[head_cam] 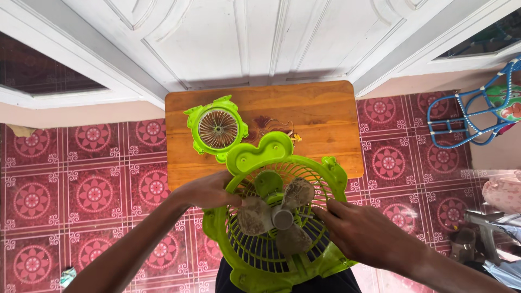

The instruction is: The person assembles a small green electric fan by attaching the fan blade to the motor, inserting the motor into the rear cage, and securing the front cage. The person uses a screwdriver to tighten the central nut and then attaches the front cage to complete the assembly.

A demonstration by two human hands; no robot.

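One head-worn view only, looking steeply down from above, close over the green fan housing (277,217), facing the wooden table (320,116) and white door (244,38) beyond

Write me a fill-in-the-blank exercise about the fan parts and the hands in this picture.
1. Both hands hold a fan body of bright ____ plastic.
2. The left hand touches a dusty ____ on the hub.
3. The detached front grille lies on a ____ table.
4. The right hand rests on the fan body's ____ side.

Missing words: green; blade; wooden; right
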